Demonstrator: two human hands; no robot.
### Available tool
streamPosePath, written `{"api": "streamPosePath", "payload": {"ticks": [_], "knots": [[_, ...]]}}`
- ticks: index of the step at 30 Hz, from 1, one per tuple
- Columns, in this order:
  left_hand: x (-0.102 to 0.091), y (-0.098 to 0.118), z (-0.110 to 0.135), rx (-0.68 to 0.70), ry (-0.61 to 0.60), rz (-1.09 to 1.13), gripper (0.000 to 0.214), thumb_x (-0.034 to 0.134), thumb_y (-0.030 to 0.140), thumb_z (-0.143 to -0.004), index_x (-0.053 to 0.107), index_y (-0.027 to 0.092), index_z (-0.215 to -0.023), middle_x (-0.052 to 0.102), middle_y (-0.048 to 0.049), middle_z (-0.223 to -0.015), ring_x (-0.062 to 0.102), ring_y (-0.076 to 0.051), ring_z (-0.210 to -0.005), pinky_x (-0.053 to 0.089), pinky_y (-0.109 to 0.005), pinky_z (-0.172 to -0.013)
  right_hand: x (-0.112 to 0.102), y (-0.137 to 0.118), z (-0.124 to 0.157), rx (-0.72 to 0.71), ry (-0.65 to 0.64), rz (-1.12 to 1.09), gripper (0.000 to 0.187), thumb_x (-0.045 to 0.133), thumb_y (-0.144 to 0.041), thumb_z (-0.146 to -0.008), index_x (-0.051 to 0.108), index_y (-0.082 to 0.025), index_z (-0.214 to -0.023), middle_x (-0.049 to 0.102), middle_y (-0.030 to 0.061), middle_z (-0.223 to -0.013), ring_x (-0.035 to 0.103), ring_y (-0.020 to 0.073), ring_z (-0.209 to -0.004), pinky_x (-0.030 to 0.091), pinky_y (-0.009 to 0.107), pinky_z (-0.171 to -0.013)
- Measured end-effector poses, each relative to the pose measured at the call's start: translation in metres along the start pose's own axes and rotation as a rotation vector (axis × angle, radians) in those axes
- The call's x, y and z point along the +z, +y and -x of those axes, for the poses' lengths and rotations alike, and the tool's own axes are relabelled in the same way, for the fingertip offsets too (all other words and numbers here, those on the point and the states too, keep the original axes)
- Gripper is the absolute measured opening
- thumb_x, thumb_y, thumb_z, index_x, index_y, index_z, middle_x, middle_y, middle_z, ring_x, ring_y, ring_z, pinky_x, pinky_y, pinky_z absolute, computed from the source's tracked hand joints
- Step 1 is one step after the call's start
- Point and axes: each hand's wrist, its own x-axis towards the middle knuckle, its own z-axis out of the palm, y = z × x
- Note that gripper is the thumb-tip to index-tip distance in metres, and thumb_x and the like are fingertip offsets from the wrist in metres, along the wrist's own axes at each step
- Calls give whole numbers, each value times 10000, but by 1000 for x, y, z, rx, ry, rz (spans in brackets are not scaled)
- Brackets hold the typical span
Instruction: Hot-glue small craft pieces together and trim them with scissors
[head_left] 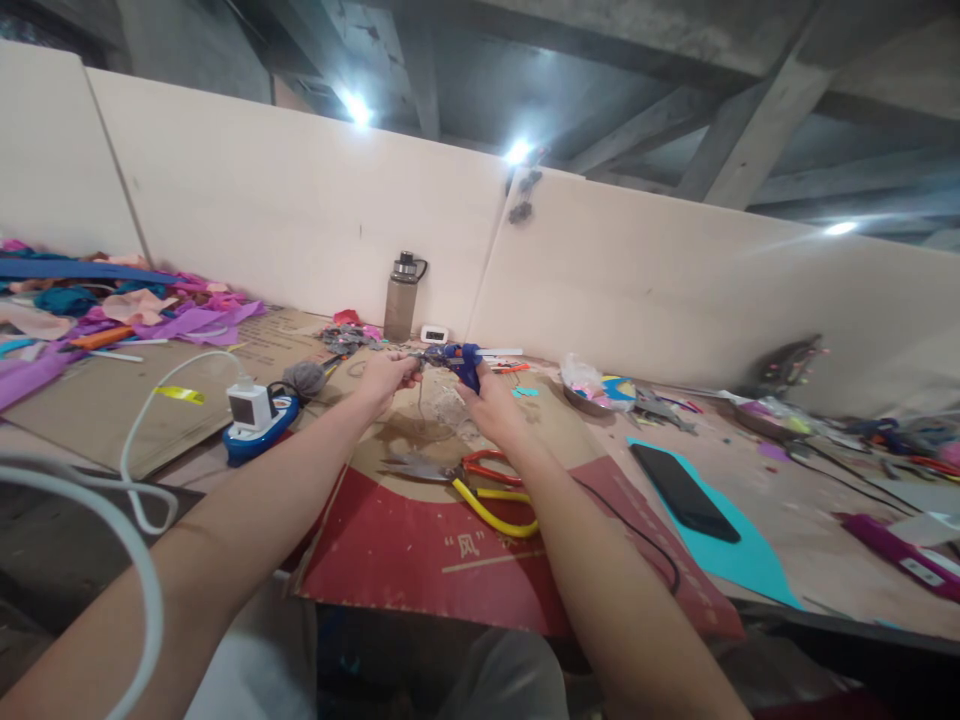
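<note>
Only one sign reads clearly: the Chinese character 风, set in quotation marks and printed pale on the red band of the cardboard sheet (420, 570) (the sheet on which the scissors (480, 485) lie), with a thin pale line under it. The brown cardboard (112, 400) to the left carries dark printed lines near its far edge, too small to read. A small white display (434, 334) beside the water bottle (402, 297) seems to show digits, but they cannot be made out. The purple tool (900, 555) at the right edge bears a white label, illegible. The glue gun (461, 362) in the right hand (491, 405) shows no legible marking.
</note>
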Motion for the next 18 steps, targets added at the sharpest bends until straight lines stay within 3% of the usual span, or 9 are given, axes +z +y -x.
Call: {"api": "streamPosePath", "payload": {"ticks": [18], "knots": [[1, 0, 2, 3, -12, -20, 136, 623, 134, -655, 532, 129, -556, 538, 2, -467, 474, -65, -405, 327, -177, -403, -3, -4, 1, 14, -1, 17, 364, 454, -272, -822, 486, -156, -1167, 644, 123, -1007, 599, 241, -919, 441, 360, -827]]}}
